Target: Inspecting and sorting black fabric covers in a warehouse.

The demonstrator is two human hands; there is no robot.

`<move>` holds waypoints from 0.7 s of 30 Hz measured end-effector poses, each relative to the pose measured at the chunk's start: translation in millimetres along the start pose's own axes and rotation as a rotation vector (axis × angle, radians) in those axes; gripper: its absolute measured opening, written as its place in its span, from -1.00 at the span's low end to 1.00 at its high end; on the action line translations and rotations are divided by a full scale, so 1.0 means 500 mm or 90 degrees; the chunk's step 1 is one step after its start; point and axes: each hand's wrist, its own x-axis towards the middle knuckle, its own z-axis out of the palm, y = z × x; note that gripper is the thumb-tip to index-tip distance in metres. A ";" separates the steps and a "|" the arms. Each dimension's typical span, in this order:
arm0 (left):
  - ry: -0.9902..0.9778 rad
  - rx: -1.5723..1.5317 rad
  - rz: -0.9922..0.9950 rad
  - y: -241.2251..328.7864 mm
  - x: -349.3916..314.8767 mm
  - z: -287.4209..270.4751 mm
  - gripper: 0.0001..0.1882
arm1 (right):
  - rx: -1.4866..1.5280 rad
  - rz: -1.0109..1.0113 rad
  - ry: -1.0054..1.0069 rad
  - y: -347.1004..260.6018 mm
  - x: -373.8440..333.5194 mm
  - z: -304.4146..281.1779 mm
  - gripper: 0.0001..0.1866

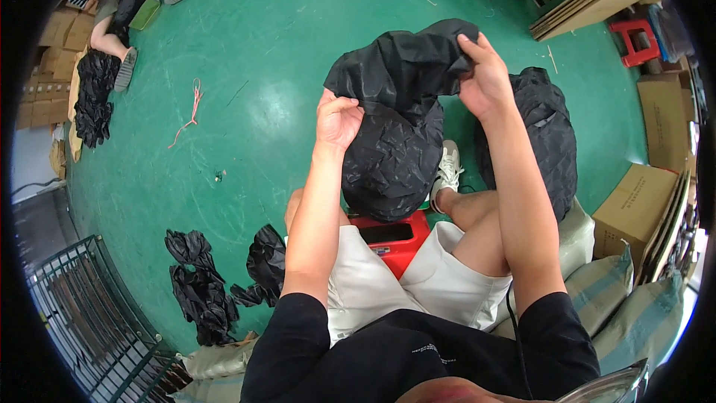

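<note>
A piece of thin black fabric (403,63) is stretched between my two raised hands. My left hand (339,119) pinches its left end, and my right hand (485,75) grips its right end, thumb on top. Beneath it a large rounded black fabric bundle (391,164) sits between my legs; where the held piece meets the bundle, I cannot tell if they are joined. Nearer to me is a red object (406,254) with a dark rectangular panel on top, partly hidden by the bundle. Beyond my right forearm stands another bulky black bundle (544,127).
Crumpled black pieces (201,291) lie on the green floor to my left, near a metal rack (97,313). Woven sacks (608,291), a cardboard box (638,205) and a red stool (635,41) line the right. Another person's leg (112,41) shows at far left.
</note>
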 end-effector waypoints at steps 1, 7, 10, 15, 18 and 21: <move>0.002 0.000 0.002 0.002 0.001 -0.011 -0.28 | -0.001 0.003 -0.002 -0.009 -0.001 -0.003 -0.80; 0.024 -0.123 0.004 0.036 0.009 -0.056 -0.55 | 0.006 -0.005 -0.034 -0.041 -0.037 0.027 -0.64; 0.075 -0.085 -0.068 0.013 0.008 -0.011 -0.66 | -0.069 0.043 -0.098 -0.011 -0.023 0.012 -0.76; 0.027 0.063 -0.072 0.014 -0.003 0.008 -0.60 | -0.085 -0.012 -0.124 0.016 -0.024 0.041 -0.79; 0.021 0.003 -0.032 0.021 -0.009 0.003 -0.58 | -0.037 0.044 -0.055 0.004 -0.041 0.057 -0.72; -0.004 -0.042 -0.003 0.023 -0.006 -0.021 -0.56 | -0.043 0.051 -0.127 0.008 -0.048 0.062 -0.60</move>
